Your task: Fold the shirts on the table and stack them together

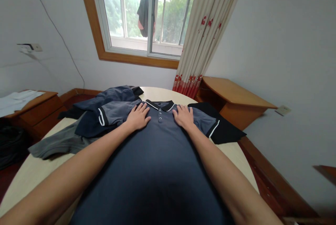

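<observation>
Left hand [138, 116] and right hand [184, 116] rest flat, grasping nothing — about equally near the collar [168, 107], either side. The polo shirt [160, 148] runs lengthwise from it toward the person.

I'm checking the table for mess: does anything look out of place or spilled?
Mainly the clothes heaped left of the polo shirt: they lie rumpled and overlapping, a grey garment among them, while the shirt is spread fairly flat. No spill shows.
</observation>
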{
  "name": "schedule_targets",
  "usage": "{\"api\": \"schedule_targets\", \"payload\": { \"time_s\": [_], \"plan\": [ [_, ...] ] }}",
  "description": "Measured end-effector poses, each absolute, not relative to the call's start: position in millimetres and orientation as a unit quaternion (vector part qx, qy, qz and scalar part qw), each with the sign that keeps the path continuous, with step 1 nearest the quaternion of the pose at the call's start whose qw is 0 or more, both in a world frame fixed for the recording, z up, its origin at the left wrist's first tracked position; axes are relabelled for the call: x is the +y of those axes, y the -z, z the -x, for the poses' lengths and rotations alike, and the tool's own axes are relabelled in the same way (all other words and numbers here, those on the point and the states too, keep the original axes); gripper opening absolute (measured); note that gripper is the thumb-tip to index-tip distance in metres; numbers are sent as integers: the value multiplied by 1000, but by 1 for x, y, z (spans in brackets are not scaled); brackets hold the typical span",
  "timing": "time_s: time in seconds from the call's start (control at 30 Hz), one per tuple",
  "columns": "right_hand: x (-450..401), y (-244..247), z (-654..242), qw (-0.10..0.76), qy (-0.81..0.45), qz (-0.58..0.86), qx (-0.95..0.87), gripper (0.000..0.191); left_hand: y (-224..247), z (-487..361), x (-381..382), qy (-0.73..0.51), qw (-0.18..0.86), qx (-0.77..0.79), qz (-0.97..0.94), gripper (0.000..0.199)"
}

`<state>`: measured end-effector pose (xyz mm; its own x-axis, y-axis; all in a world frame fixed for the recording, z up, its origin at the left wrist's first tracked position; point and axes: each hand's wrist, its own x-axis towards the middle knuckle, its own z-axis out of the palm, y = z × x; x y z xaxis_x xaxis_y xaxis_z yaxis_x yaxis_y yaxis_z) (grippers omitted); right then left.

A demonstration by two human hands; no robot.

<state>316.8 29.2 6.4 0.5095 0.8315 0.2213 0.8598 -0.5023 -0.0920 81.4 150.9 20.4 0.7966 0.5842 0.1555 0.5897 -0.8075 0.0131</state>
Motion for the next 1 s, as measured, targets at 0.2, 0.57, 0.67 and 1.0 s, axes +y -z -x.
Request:
{"api": "schedule_targets", "payload": {
  "time_s": [0.2,0.57,0.67,1.0],
  "plan": [
    [-24,-20,-366,105,32,914,-391,62,-40,-20,186,55,-23,-417,907,61],
    [-81,-19,-380,84,28,936,-342,61,-36,2,195,48,-12,-420,906,64],
    [-71,-22,-342,102,77,904,-408,57,-42,-8,147,137,70,-368,917,58],
    [-70,3,-215,157,9,807,-569,56,1,12,13,65,-52,-258,963,61]
  ]
}}
